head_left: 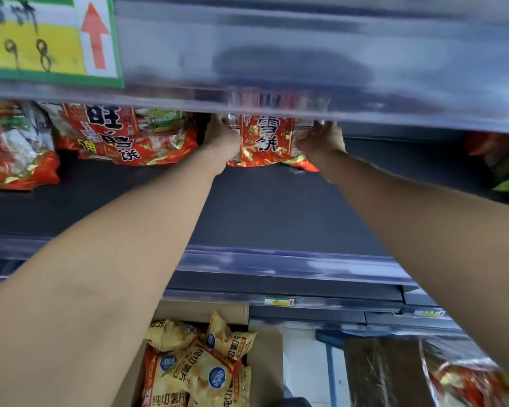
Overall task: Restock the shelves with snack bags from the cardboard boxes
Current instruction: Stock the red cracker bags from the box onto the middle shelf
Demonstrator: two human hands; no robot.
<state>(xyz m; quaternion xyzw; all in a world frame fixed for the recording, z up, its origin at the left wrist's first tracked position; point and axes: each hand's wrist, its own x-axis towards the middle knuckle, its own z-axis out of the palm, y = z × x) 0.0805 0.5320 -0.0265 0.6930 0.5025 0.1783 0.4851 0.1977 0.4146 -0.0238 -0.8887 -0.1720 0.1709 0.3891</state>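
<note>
While the left hand (221, 135) and right hand (323, 139) grip the red snack bag (265, 139) by its sides, it sits toward the shelf's (247, 207) rear edge. Recommended: seat it upright, label forward, level with the neighbouring bags (124, 136), before letting go.

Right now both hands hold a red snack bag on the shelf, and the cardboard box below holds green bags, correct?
Not quite: the head view shows yellow bags in the cardboard box, not green. The rest stands: the left hand and right hand hold the red snack bag on the shelf.
</note>
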